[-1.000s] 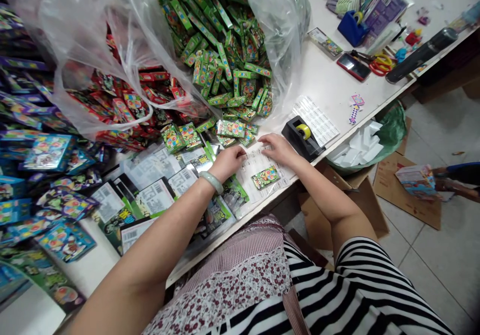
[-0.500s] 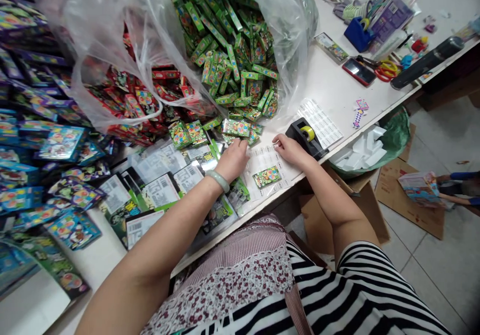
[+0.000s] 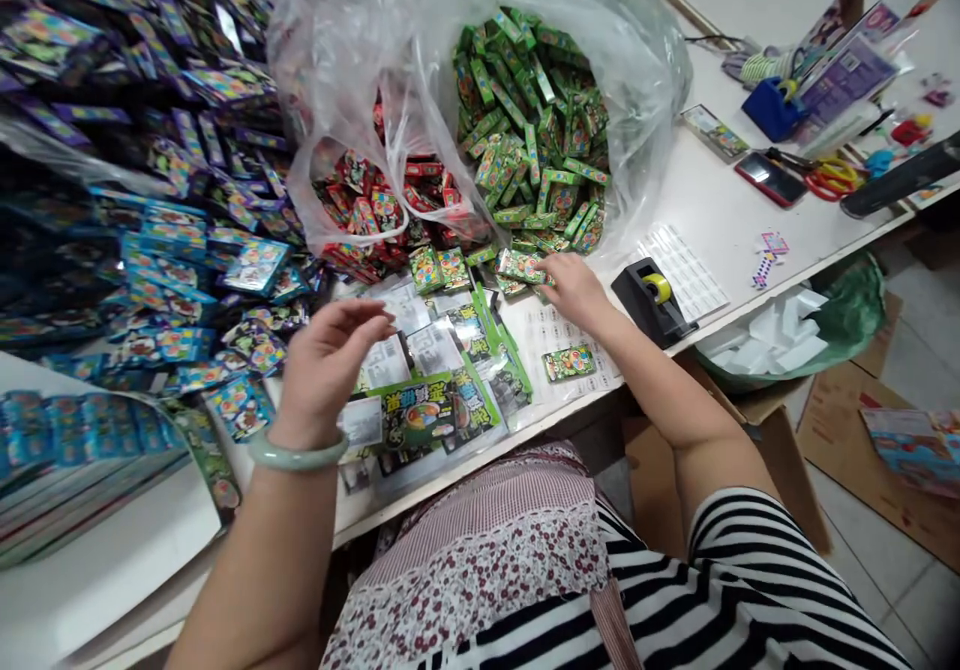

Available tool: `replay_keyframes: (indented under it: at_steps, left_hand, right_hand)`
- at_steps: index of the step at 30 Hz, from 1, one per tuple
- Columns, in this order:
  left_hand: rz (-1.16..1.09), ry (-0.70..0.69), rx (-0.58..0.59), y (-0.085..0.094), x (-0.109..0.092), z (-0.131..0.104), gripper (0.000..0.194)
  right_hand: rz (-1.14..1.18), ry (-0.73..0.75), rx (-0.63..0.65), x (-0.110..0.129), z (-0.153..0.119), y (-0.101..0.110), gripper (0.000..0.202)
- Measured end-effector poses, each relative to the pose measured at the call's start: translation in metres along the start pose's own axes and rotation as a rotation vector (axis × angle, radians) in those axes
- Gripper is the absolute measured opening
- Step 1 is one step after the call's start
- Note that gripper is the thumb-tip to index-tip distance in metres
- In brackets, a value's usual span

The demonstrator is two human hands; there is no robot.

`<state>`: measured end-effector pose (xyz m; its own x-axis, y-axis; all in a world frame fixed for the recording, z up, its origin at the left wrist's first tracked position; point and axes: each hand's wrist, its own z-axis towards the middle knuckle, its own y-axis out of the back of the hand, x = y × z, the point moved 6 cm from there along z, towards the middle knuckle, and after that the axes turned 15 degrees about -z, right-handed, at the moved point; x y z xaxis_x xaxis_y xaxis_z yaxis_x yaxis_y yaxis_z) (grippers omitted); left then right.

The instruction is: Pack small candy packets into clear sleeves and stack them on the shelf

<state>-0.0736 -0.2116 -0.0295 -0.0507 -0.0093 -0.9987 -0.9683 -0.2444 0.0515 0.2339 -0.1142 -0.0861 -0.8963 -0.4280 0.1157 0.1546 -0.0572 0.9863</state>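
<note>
A long white bench [image 3: 720, 220] carries everything, its left part buried under a heap of blue and purple packets [image 3: 150, 210]. Behind the hands stand two clear plastic bags: the larger one [image 3: 637, 60] is full of small green boxes, the smaller one [image 3: 337, 80] beside it holds red boxes. In front of them lie flat printed packaging sleeves [image 3: 442, 370], overlapping, near the bench's front edge. To the right sit a black tape dispenser [image 3: 651, 298] and a sheet of white labels [image 3: 686, 270] just beside it. The left hand [image 3: 326, 360] is lifted above the sleeves, fingers loosely curled with the tips drawn together, its grip holding nothing that can be made out. The right hand [image 3: 574, 285] reaches to the mouth of the larger bag, fingertips on a green box [image 3: 521, 266] lying there; whether the grip has closed on it I cannot tell. One more green box [image 3: 568, 363] lies alone on a label sheet, just near the right forearm.
</note>
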Motion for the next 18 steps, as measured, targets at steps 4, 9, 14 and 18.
replay_keyframes:
  at_steps: [4, 9, 14, 18]
  left_hand:
    - [0.130, 0.000, 0.111, 0.007, 0.025, -0.021, 0.035]
    - [0.157, -0.037, 0.093, 0.026, 0.036, -0.035, 0.035]
    - [-0.049, 0.004, 0.161, -0.001, 0.034, -0.045, 0.038]
    - [-0.290, 0.070, 0.239, -0.026, 0.034, -0.052, 0.053]
  right_hand:
    - [-0.072, -0.058, 0.072, 0.011, 0.031, -0.010, 0.034]
    - [0.240, -0.227, -0.090, 0.003, 0.021, -0.004, 0.027]
    - [0.961, -0.171, -0.029, 0.053, -0.010, -0.010, 0.030]
    - [1.117, -0.044, 0.110, 0.108, -0.030, -0.006, 0.036]
